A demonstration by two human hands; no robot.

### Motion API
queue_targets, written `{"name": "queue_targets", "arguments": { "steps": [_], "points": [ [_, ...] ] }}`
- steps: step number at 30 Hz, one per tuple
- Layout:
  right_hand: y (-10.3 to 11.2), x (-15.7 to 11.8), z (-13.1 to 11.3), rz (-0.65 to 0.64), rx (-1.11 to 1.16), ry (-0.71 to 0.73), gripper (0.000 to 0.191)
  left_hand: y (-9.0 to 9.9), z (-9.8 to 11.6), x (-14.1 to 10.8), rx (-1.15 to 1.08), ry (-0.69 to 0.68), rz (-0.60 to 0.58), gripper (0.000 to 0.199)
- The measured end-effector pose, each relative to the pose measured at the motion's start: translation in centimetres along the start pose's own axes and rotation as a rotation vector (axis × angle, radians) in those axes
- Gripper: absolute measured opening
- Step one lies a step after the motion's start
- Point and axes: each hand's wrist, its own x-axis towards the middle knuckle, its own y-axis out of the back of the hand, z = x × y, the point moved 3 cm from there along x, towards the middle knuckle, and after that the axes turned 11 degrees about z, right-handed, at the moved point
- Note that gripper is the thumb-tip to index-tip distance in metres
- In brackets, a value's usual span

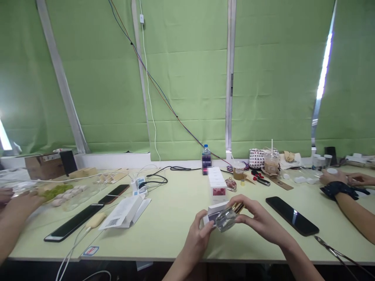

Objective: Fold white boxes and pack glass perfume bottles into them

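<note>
My left hand point(195, 237) is closed around a small white box point(217, 207), above the front part of the table. Right beside it, my right hand point(262, 221) pinches a clear glass perfume bottle point(225, 220) by its gold-coloured top. The bottle is tilted at the front of the box; I cannot tell whether part of it is inside. Just behind my hands stands a row of white boxes point(216, 180), the nearest with a pink-red picture. Another small ornate glass bottle point(231, 184) sits to the right of that row.
A black phone point(292, 216) and pliers-like tool point(328, 246) lie to my right. On the left are opened white packaging point(124, 212), a power strip point(139, 186) and more phones point(74, 222). Drinks point(271, 163) stand behind. Other people's hands work at both sides.
</note>
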Motion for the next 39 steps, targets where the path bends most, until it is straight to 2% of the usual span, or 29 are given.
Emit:
{"name": "queue_targets", "arguments": {
  "steps": [2,5,9,12,16,21,29,39],
  "points": [
    [-0.2,0.1,0.2,0.011,-0.05,0.01,0.017,-0.3,-0.1,-0.4,0.036,0.034,-0.072,0.039],
    [-0.5,0.3,0.8,0.048,-0.111,0.034,0.018,-0.5,-0.6,-0.9,0.044,0.093,-0.13,0.043],
    [-1.0,0.5,1.4,0.087,-0.173,0.055,0.023,-0.5,-1.0,-0.9,0.017,0.138,-0.145,0.052],
    [-1.7,0.4,1.2,0.062,-0.22,0.083,0.028,-0.4,-1.2,-0.8,-0.008,0.155,-0.155,0.056],
    [-3.1,0.4,0.4,0.003,-0.272,0.174,0.03,-0.3,-1.3,-0.9,-0.047,0.221,-0.16,0.057],
    [-4.0,0.5,0.3,0.015,-0.375,0.202,0.026,-0.1,-1.4,-0.8,-0.122,0.331,-0.15,0.056],
    [-4.5,0.4,0.6,0.007,-0.432,0.249,0.022,-0.1,-1.5,-0.6,-0.158,0.375,-0.16,0.058],
    [-4.9,0.5,1.2,-0.005,-0.395,0.256,0.03,-0.2,-1.9,-1.3,-0.116,0.379,-0.184,0.052]
  ]
}}
